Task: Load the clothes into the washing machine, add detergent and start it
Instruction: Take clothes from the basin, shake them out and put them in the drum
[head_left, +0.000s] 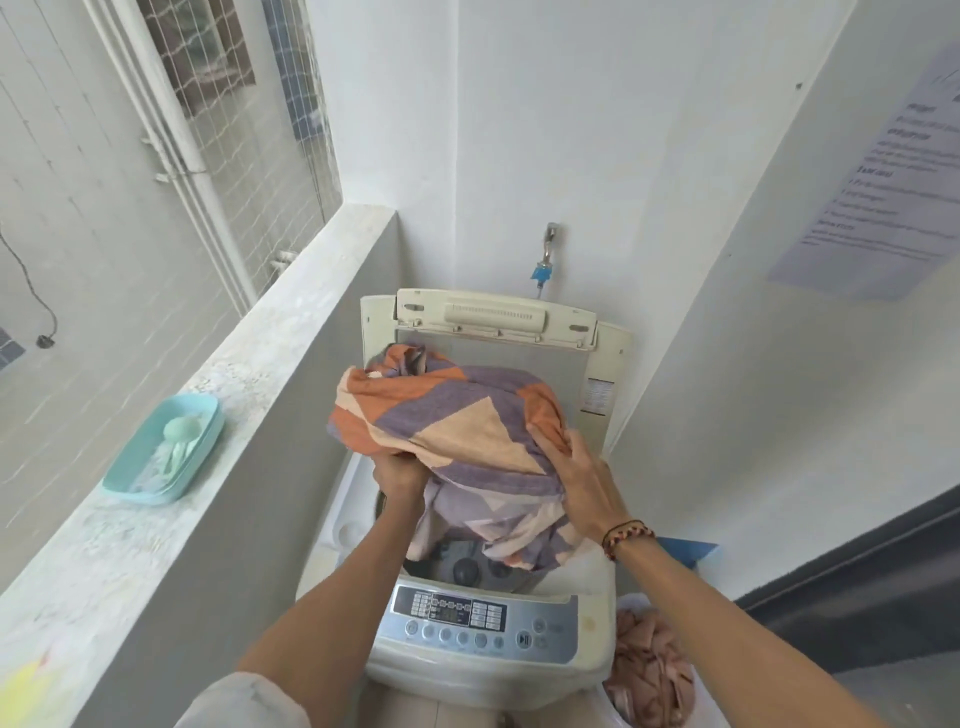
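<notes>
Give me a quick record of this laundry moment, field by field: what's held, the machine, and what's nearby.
held item: patterned cloth, bundled above the open tub
left hand: grips the cloth from below
right hand: grips the cloth's right side
washing machine: lid up, cloth hanging partly into the tub
ledge on the left: blue tub with a scoop inside
lower right: pink clothes waiting in a basket

Bundled cloth sheet (457, 415) patterned in orange, purple and cream triangles; cream-white plastic washing machine (592, 660) with silver-grey panel; turquoise plastic tray (202, 447); pink clothes (649, 660).
</notes>
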